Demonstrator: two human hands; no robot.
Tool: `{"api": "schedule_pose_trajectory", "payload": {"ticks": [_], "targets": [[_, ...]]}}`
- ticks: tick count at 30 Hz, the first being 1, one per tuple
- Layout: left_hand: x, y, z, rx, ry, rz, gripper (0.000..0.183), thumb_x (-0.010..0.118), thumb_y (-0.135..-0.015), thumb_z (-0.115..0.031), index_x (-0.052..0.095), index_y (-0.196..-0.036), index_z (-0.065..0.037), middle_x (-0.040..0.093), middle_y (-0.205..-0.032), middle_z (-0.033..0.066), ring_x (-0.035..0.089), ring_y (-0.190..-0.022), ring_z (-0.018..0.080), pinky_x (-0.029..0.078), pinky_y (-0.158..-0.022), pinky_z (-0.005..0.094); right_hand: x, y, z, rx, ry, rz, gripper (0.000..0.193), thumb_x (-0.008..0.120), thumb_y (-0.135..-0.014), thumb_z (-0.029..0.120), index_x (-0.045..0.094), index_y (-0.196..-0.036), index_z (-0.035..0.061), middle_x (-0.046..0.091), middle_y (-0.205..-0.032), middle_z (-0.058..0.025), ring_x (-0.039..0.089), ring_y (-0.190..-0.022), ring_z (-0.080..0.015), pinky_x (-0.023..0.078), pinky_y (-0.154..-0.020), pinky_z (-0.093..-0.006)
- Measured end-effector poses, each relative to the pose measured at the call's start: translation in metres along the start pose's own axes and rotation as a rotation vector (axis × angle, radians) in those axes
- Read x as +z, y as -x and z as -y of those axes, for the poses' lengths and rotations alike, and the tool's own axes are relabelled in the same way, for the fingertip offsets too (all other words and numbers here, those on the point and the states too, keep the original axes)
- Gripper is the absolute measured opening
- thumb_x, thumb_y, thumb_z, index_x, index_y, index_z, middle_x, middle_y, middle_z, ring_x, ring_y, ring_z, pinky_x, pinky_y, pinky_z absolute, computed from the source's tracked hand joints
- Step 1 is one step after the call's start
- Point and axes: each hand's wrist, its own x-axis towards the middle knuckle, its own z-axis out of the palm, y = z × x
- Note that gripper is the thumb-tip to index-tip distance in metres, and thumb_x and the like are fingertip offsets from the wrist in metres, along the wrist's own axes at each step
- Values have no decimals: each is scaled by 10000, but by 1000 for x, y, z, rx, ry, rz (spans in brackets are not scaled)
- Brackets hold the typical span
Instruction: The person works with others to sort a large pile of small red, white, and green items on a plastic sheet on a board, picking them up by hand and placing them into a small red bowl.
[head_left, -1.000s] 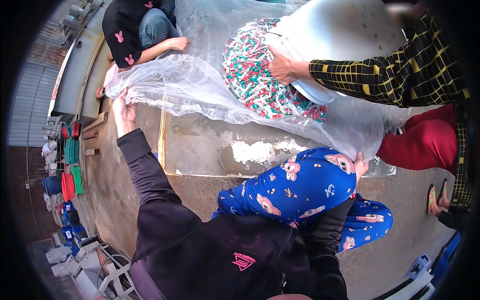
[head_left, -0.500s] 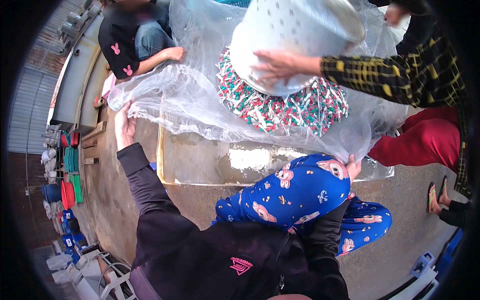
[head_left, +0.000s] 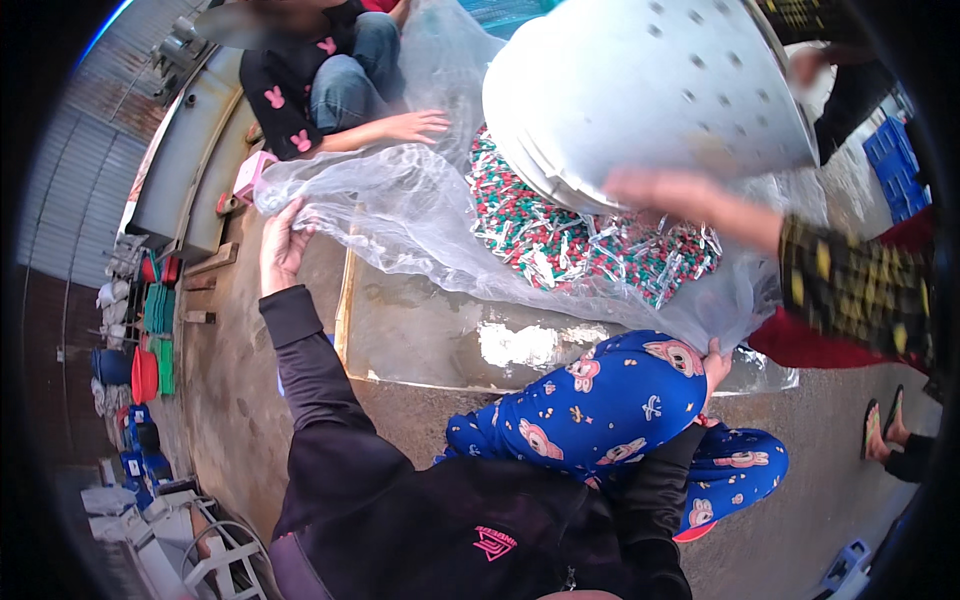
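Observation:
My left hand (head_left: 285, 247) pinches the near left edge of a translucent whitish sheet (head_left: 400, 200), fine like netting or thin plastic. By my bent knee in blue patterned trousers, my right hand (head_left: 716, 370) grips the sheet's near right edge; its fingers are partly hidden. On the sheet lies a heap of small red, green and white pieces (head_left: 570, 245), too small to name. Above the heap a large pale perforated tub (head_left: 640, 100) is tilted, its lower end over the pieces. A co-worker's hand (head_left: 680, 200), in a black and yellow checked sleeve, is against or near the tub's side.
Across to the left squats another person, whose hand (head_left: 415, 126) is spread over the sheet. A low wet metal-looking surface (head_left: 420, 335) lies under the sheet. Stacked coloured baskets (head_left: 158, 310) line the left wall. Blue crates (head_left: 895, 165) stand far right, with sandalled feet (head_left: 880, 430) below.
The tub has tipped and shifted right, and the co-worker's arm has moved right along it. The squatting person's hand has reached out over the sheet. My hands keep hold of the sheet.

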Motion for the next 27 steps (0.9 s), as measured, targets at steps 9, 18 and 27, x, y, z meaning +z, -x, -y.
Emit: {"api": "schedule_pose_trajectory", "payload": {"ticks": [9, 18, 27], "targets": [[-33, -5, 43, -98, 178, -54, 193, 596, -804, -102, 555, -965, -3, 611, -863, 75, 614, -718, 181, 514, -543, 238, 11, 2, 7, 14, -34, 19, 495, 435, -802, 2, 264, -1267, 10, 434, -1155, -211, 614, -691, -359, 566, -561, -416], [-23, -56, 88, -159, -47, -4, 197, 591, -809, -99, 529, -979, -22, 596, -902, 66, 608, -772, 171, 509, -592, 279, -34, -5, 50, -164, 1040, 396, 369, 526, -792, 88, 442, -1119, -63, 587, -959, -197, 614, -815, -336, 496, -698, -375], [-115, -96, 245, 23, -607, 128, 392, 503, -854, -60, 374, -1211, 39, 440, -1165, 189, 507, -949, 217, 441, -839, 320, -167, 172, 225, -845, 1363, -704, 612, 547, -810, 184, 266, -1354, 198, 387, -1253, -226, 385, -1163, -353, 321, -968, -384]]}}
